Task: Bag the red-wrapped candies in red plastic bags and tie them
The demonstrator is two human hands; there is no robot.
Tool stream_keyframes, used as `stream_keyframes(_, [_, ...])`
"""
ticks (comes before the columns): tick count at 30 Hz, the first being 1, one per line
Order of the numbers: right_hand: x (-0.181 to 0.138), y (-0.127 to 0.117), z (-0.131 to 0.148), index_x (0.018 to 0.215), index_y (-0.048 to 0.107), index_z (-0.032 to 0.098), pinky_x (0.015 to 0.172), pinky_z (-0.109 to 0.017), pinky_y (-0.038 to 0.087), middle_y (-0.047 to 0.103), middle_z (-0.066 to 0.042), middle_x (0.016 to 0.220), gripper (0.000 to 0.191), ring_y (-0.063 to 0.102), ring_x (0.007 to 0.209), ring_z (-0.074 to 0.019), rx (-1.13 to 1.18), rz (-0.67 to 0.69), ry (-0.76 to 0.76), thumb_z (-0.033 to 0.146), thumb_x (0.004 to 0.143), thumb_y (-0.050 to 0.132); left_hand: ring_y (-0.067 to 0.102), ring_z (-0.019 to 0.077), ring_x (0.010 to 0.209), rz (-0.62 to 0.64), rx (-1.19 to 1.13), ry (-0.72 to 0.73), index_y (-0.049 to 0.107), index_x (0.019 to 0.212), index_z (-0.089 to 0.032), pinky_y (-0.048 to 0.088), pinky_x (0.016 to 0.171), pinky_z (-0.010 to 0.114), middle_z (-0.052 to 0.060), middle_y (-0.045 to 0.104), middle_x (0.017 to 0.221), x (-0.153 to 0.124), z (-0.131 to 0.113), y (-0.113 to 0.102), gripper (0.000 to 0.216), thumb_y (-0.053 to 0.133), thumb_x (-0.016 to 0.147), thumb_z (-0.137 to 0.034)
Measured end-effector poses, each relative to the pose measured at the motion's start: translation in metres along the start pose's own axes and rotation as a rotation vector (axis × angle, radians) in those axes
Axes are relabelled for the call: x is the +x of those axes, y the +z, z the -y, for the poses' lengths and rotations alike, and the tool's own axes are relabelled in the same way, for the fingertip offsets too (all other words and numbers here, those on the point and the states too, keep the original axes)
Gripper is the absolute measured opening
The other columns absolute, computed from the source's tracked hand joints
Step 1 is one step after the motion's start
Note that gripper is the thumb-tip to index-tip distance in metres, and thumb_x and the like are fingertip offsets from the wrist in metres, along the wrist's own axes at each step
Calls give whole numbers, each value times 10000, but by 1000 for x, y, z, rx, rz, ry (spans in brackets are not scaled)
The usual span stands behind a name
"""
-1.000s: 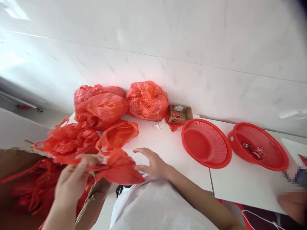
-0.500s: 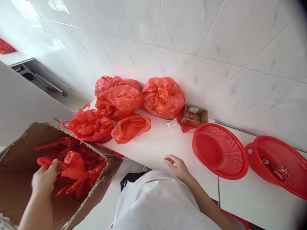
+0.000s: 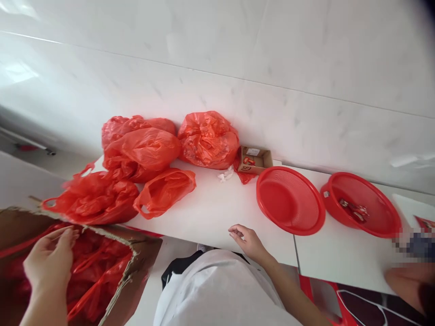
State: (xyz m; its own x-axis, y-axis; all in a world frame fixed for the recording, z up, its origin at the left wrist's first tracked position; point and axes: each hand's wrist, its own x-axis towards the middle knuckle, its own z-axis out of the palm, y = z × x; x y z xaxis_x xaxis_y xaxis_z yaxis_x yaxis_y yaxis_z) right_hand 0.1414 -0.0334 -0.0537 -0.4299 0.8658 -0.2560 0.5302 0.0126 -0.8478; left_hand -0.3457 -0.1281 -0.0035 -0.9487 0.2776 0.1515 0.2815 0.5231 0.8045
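My left hand [image 3: 50, 258] is over the torn-edged cardboard box [image 3: 118, 280] at lower left. Its thumb and fingertips are drawn together, and nothing hangs from them. Below and beside it, tied red plastic bags [image 3: 98, 253] fill the box. My right hand [image 3: 249, 242] hovers by the front edge of the white table [image 3: 210, 208], loosely curled with thumb and fingers slightly apart, and it holds nothing. An opened red plastic bag [image 3: 166, 192] lies on the table between the hands, its mouth facing up. A fuller red bag [image 3: 102, 199] with handle loops rests at the box's far edge.
More stuffed red bags [image 3: 209, 140] stand along the tiled wall. A small cardboard box [image 3: 256, 160] holds a few red packets. Beside it are a red mesh basket [image 3: 288, 199] and another red basket [image 3: 367, 203] with small packets. A person's arm [image 3: 411, 283] shows at far right.
My left hand has let go of the red bag it held by its end over the box. The view has turned right, bringing another person into sight. My right hand stays near the table edge.
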Motion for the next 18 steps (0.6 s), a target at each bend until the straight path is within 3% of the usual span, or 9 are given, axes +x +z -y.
stream_keyframes(3, [-5,-18,-11,982,656,244,824,-323,486,700,-28,963,251,641,901,-191,18,-104,42,426,918,496,703,209,871,215,40,46,726,978,-230,523,914,449,-21,750,807,-25,-50,29,321,665,707,-390])
stream_keyframes(7, [-20,-70,-45,995,649,226,828,-354,500,702,-64,1007,308,650,933,-224,52,-386,161,481,892,510,685,228,889,639,-84,187,680,986,-215,515,925,396,14,732,860,-85,-104,77,476,630,680,-576])
stream_keyframes(11, [-47,-139,-99,1031,640,217,870,-385,505,698,-74,983,365,655,923,-233,144,-794,273,512,833,558,667,224,842,1118,-102,285,655,947,-196,527,828,319,33,696,789,-158,-122,125,526,599,703,-658])
stream_keyframes(14, [-67,-188,-143,1120,594,207,802,-364,533,676,-70,969,457,653,876,-219,231,-1053,400,515,783,592,666,223,856,1403,12,323,659,953,-215,522,801,303,39,703,832,-204,-124,148,501,548,755,-662])
stream_keyframes(18, [-79,-244,-192,1374,432,227,695,-320,549,657,-95,1066,722,660,881,-219,268,-1152,620,488,726,615,655,214,998,1675,199,386,667,1014,-269,494,891,278,27,717,1033,-243,-138,165,430,497,824,-615])
